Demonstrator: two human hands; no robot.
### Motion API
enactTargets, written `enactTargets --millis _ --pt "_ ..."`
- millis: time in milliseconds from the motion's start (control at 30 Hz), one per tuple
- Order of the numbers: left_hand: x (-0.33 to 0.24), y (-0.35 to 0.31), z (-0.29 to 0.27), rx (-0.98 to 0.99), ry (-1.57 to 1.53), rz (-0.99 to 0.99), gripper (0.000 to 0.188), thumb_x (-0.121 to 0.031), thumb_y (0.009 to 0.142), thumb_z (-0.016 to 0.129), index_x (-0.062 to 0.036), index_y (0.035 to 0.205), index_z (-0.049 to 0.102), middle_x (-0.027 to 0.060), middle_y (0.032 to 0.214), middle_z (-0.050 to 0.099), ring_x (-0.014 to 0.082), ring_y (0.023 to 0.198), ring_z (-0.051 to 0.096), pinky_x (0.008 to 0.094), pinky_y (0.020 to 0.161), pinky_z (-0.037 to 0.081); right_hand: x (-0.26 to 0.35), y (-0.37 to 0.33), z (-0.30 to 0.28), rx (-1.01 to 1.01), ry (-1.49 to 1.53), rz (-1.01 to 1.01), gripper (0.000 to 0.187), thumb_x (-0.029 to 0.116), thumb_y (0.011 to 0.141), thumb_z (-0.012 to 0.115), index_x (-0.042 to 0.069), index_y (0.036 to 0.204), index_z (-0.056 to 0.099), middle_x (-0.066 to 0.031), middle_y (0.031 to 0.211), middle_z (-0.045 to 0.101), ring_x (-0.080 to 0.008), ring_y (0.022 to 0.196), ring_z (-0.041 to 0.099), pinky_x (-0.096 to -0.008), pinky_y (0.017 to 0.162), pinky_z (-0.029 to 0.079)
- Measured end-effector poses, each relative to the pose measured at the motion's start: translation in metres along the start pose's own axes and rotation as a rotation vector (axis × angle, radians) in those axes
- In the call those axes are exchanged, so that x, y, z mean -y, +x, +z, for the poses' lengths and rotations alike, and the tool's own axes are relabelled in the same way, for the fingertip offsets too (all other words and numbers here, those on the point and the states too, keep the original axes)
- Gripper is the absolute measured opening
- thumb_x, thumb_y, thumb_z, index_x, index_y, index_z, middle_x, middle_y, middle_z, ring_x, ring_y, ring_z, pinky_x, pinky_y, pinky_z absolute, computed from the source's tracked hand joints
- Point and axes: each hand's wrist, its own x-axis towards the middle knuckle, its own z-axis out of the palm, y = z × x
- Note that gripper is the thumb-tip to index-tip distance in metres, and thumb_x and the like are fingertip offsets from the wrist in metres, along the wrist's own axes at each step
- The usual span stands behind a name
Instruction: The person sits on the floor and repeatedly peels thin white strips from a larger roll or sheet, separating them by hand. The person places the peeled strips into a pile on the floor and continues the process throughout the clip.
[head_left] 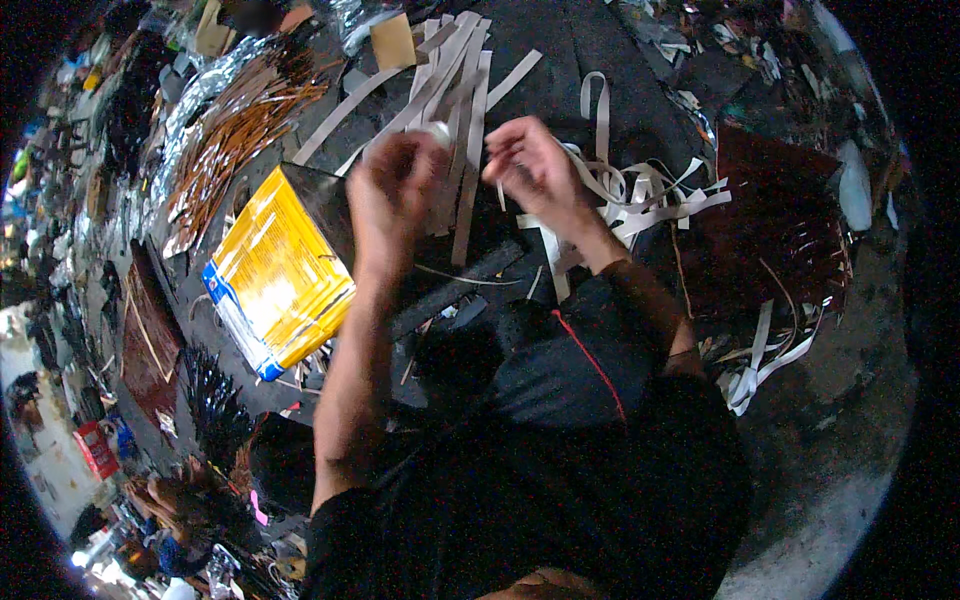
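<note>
My left hand (395, 185) is raised over a bunch of flat whitish strips (470, 80), its fingers curled closed. A small white thing (437, 131), blurred, shows at its fingertips. Across a short gap, my right hand (537, 170) faces it with fingers bent inward as in a pinch. What the right fingers hold, if anything, is too blurred to tell. Beside the right wrist lies a tangle of looped white strips (640, 200). A yellow and blue rectangular package (280, 270) stands left of my left forearm.
Brown and silvery shredded strips (245, 130) heap up at the far left. A dark reddish-brown sheet (770, 220) lies on the right, with loose white strips (765, 355) at its near edge. A tan piece of card (393, 42) sits at the back. Mixed scraps crowd the left side.
</note>
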Motion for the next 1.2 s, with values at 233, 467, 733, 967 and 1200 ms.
enactTargets --millis 233,467,733,967,1200 --pt "0.027 -0.031 0.053 -0.103 -0.256 -0.058 0.013 -0.009 0.089 0.064 0.0024 0.094 0.060 0.0036 0.083 0.065 0.0078 0.075 0.059 0.0233 0.069 0.048 0.002 -0.011 0.019 -0.200 -0.345 -0.055 0.021 0.020 0.088 0.067 0.001 0.094 0.060 -0.0048 0.084 0.065 -0.0131 0.079 0.062 -0.0299 0.069 0.050" --pt "0.040 -0.036 0.055 0.031 -0.257 -0.130 0.011 -0.009 0.090 0.062 0.0009 0.090 0.058 0.0043 0.086 0.064 0.0089 0.079 0.058 0.0238 0.072 0.047 -0.003 -0.023 0.009 -0.203 -0.389 0.081 0.018 0.017 0.086 0.065 0.001 0.095 0.061 -0.0055 0.078 0.064 -0.0119 0.068 0.058 -0.0280 0.061 0.046" --pt "0.062 -0.032 0.053 0.191 -0.802 -0.838 0.037 -0.037 0.090 0.054 -0.0025 0.104 0.055 0.0095 0.096 0.061 0.0192 0.082 0.058 0.0315 0.080 0.044 -0.019 -0.068 0.008 0.129 -0.617 -0.242 0.012 0.004 0.074 0.064 0.001 0.083 0.057 -0.0103 0.078 0.058 -0.0276 0.071 0.061 -0.0346 0.062 0.049" --pt "0.076 0.054 0.036 0.251 -0.750 -0.387 0.016 -0.023 0.093 0.054 -0.0074 0.096 0.055 0.0064 0.086 0.064 0.0159 0.075 0.060 0.0271 0.065 0.046 -0.100 -0.166 -0.023 0.715 -0.797 0.240 0.018 0.019 0.076 0.064 0.004 0.086 0.062 -0.0125 0.086 0.058 -0.0318 0.088 0.058 -0.0377 0.076 0.047" --pt "0.044 -0.033 0.065 0.112 -0.262 0.044 0.013 -0.005 0.094 0.052 -0.0021 0.104 0.045 0.0084 0.094 0.064 0.0156 0.092 0.062 0.0291 0.080 0.050 -0.031 -0.014 -0.008 -0.149 0.063 0.293 0.033 0.027 0.097 0.052 0.002 0.118 0.053 -0.0075 0.108 0.062 -0.0162 0.102 0.059 -0.0300 0.090 0.045"
